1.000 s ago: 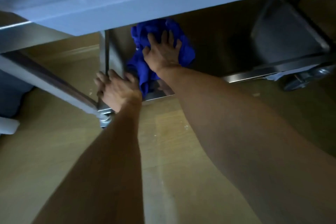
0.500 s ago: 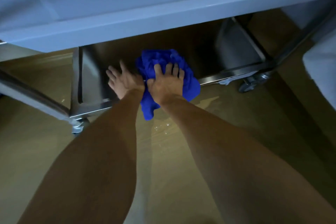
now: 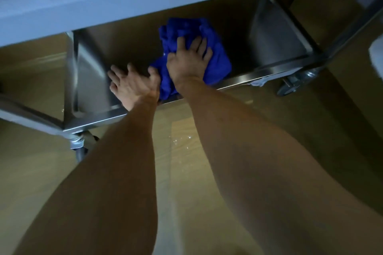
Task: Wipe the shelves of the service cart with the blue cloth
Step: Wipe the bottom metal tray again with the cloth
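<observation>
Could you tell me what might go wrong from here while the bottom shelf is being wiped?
The cart stands on casters, and both hands bear on its bottom shelf, so it could roll away. The blue cloth is bunched under the right hand, so it may miss patches. The left hand rests by the metal front edge and might scrape it.

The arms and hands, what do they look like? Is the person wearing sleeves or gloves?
No sleeves and no gloves. Both forearms are bare all the way down the picture. The left hand and the right hand are bare too, with no watch or bracelet at the wrists. A tiny pale glint shows on one left finger; it is too small to tell if it is a ring.
</observation>
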`<state>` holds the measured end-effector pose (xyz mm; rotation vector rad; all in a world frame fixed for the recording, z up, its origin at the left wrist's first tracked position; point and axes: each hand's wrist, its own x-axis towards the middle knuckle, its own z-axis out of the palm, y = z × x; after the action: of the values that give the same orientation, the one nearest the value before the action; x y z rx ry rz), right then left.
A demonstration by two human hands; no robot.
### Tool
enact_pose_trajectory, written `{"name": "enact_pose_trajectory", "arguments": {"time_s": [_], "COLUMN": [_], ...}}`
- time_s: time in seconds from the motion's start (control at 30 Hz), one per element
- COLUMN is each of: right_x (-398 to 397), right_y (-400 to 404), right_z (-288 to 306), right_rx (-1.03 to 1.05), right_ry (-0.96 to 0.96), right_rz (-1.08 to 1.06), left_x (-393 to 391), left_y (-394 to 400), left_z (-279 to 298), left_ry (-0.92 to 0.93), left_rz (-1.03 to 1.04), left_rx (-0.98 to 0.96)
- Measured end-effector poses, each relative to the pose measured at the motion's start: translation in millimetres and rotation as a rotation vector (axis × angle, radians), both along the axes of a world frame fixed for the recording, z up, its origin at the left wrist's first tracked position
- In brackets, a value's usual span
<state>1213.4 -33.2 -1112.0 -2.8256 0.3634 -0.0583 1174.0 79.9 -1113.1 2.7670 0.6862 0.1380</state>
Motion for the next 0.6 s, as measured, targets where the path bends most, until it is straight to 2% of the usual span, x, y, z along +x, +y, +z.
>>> {"name": "enact_pose_trajectory", "arguments": {"time_s": [0.13,0.23,0.4,0.53,0.6], "right_x": [-62.2,-73.8,-7.5,53.7,67.2], "right_y": [-34.1,-82.1,-122.8,-108.2,-88.9], "right_z": [6.6,7.7,3.6,-5.0,-5.1], "right_rx": [-0.048,-0.086,-0.045,-0.061,-0.038], "right_ry": [0.035,0.048,0.074,0.031,0.036], "right_rz": [0.082,0.026,-0.172,-0.294,-0.277], "left_x": [-7.5,-11.5,-3.2,-1.2,1.0], "left_y": [0.2,-1.3,-1.0,-5.9,-6.4], "left_z": [5.8,7.6,-3.0,-4.3,-3.0], "left_ry": [-0.025,-0.028,-0.014,0.017,0.016], "left_rz": [-0.030,-0.043,-0.058,-0.057,-0.046], "left_rx": [-0.018,-0.008,0.069,0.089,0.094]}}
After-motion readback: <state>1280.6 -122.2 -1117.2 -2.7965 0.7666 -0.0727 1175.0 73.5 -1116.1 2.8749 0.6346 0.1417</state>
